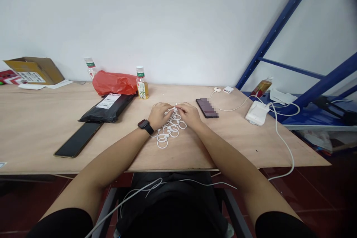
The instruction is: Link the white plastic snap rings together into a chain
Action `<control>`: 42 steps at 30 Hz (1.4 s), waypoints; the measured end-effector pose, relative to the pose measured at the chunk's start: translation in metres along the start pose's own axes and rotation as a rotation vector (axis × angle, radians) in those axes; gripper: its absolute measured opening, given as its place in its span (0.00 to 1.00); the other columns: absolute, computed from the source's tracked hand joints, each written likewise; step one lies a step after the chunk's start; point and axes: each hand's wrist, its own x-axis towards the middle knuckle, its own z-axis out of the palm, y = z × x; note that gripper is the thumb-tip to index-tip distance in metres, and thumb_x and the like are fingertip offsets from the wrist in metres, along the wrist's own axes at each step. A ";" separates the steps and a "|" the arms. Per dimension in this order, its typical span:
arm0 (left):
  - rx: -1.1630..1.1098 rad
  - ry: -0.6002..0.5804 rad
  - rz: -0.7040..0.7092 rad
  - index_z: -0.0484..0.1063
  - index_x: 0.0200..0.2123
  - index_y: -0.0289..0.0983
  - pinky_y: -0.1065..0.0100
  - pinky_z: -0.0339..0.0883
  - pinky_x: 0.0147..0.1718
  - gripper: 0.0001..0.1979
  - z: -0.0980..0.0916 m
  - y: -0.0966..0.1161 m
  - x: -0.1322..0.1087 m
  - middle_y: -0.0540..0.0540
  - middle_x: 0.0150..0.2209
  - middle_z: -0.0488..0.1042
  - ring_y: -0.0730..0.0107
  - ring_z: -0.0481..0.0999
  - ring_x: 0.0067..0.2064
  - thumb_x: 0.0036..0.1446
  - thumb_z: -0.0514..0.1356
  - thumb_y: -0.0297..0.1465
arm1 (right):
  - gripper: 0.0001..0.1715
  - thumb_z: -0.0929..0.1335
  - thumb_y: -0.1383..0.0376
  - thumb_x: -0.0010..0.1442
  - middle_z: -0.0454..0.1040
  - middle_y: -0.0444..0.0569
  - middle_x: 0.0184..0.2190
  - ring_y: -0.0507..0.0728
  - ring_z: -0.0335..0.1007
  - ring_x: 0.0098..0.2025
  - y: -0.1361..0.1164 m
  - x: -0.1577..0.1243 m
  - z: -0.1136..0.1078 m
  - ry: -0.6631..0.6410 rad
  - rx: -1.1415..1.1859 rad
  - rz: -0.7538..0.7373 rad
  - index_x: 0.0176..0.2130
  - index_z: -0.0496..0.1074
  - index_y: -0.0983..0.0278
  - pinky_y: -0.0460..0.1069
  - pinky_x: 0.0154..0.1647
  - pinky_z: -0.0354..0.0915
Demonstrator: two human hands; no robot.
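Observation:
A pile of several small white rings (pixel 167 134) lies on the wooden table (pixel 36 126) in front of me. My left hand (pixel 159 114), with a black watch (pixel 145 126) on its wrist, rests on the far left of the pile with fingers curled round some rings. My right hand (pixel 189 113) sits on the far right of the pile, fingers pinched together on rings near my left fingertips. The two hands almost touch above the pile.
A black phone (pixel 78 139) and a black parcel (pixel 108 107) lie to the left, with a red bag (pixel 114 83), two bottles (pixel 142 83) and a cardboard box (pixel 35 70) behind. Right: another phone (pixel 206 108), a white charger (pixel 257 112) with cables, blue shelving (pixel 315 89).

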 end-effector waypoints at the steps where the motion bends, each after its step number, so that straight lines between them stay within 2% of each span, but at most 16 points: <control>1: 0.010 -0.020 -0.016 0.77 0.46 0.39 0.54 0.64 0.52 0.13 0.000 0.000 0.000 0.43 0.46 0.79 0.59 0.75 0.49 0.64 0.57 0.37 | 0.15 0.64 0.67 0.64 0.78 0.48 0.42 0.57 0.73 0.45 0.001 0.000 0.000 -0.031 -0.027 0.014 0.46 0.78 0.56 0.51 0.47 0.67; 5: 0.067 -0.134 -0.079 0.78 0.45 0.41 0.47 0.58 0.58 0.15 -0.002 0.000 -0.001 0.42 0.49 0.78 0.55 0.74 0.53 0.63 0.57 0.42 | 0.15 0.66 0.65 0.63 0.76 0.50 0.42 0.57 0.73 0.44 0.004 0.000 0.000 -0.116 -0.071 0.068 0.48 0.78 0.57 0.51 0.45 0.68; 8: 0.094 -0.250 -0.088 0.76 0.49 0.43 0.39 0.50 0.61 0.19 -0.008 -0.002 -0.002 0.41 0.54 0.74 0.51 0.70 0.57 0.63 0.55 0.47 | 0.17 0.68 0.65 0.61 0.76 0.52 0.45 0.59 0.71 0.48 0.006 0.002 -0.001 -0.142 -0.049 0.054 0.50 0.76 0.60 0.54 0.51 0.66; 11: 0.105 -0.391 -0.074 0.71 0.57 0.43 0.38 0.49 0.61 0.28 -0.016 -0.007 -0.002 0.37 0.63 0.66 0.46 0.63 0.64 0.61 0.54 0.52 | 0.22 0.70 0.64 0.59 0.76 0.53 0.49 0.61 0.69 0.53 0.009 0.004 -0.002 -0.205 -0.027 0.003 0.54 0.74 0.60 0.58 0.57 0.62; 14: 0.119 -0.586 -0.115 0.58 0.67 0.42 0.37 0.44 0.63 0.42 -0.023 -0.013 -0.003 0.33 0.69 0.52 0.39 0.50 0.69 0.55 0.56 0.59 | 0.27 0.69 0.59 0.61 0.72 0.54 0.57 0.63 0.64 0.60 0.011 0.004 -0.003 -0.299 -0.017 -0.025 0.59 0.70 0.59 0.61 0.62 0.58; 17: 0.133 -0.748 -0.150 0.46 0.71 0.42 0.35 0.37 0.63 0.55 -0.030 -0.014 -0.002 0.31 0.71 0.39 0.36 0.40 0.71 0.47 0.60 0.62 | 0.38 0.69 0.50 0.60 0.61 0.57 0.65 0.67 0.52 0.68 0.014 0.002 -0.004 -0.452 -0.056 0.044 0.65 0.63 0.60 0.65 0.67 0.48; 21: 0.155 -0.842 -0.169 0.38 0.72 0.43 0.33 0.36 0.63 0.65 -0.033 -0.014 -0.003 0.31 0.71 0.31 0.33 0.36 0.71 0.37 0.66 0.59 | 0.61 0.74 0.39 0.45 0.47 0.56 0.71 0.72 0.37 0.72 0.015 -0.001 -0.005 -0.643 -0.079 0.135 0.69 0.54 0.56 0.68 0.69 0.39; 26: 0.170 -0.893 -0.162 0.37 0.72 0.42 0.34 0.37 0.63 0.68 -0.030 -0.018 -0.007 0.31 0.71 0.32 0.32 0.35 0.71 0.34 0.68 0.57 | 0.69 0.76 0.38 0.39 0.42 0.54 0.72 0.73 0.31 0.73 0.014 -0.004 -0.005 -0.746 -0.050 0.141 0.70 0.49 0.54 0.68 0.70 0.35; 32: 0.165 -0.807 -0.195 0.41 0.71 0.42 0.36 0.41 0.63 0.62 -0.021 -0.018 -0.008 0.31 0.71 0.36 0.32 0.38 0.71 0.40 0.64 0.61 | 0.71 0.76 0.39 0.40 0.38 0.54 0.73 0.73 0.28 0.73 0.013 -0.006 0.000 -0.764 -0.064 0.129 0.71 0.43 0.53 0.70 0.69 0.32; 37: 0.169 -0.767 -0.245 0.45 0.71 0.41 0.40 0.44 0.63 0.58 -0.016 -0.017 -0.007 0.31 0.71 0.35 0.34 0.40 0.71 0.44 0.59 0.64 | 0.68 0.74 0.40 0.44 0.40 0.57 0.72 0.73 0.30 0.73 0.016 -0.006 0.005 -0.730 -0.086 0.148 0.71 0.44 0.57 0.70 0.69 0.34; 42: 0.187 -0.653 -0.248 0.49 0.70 0.39 0.39 0.45 0.62 0.51 -0.011 -0.021 -0.008 0.28 0.71 0.41 0.36 0.45 0.70 0.51 0.56 0.62 | 0.62 0.73 0.41 0.49 0.44 0.58 0.71 0.71 0.36 0.72 0.023 -0.003 0.006 -0.673 -0.111 0.158 0.71 0.48 0.58 0.68 0.70 0.36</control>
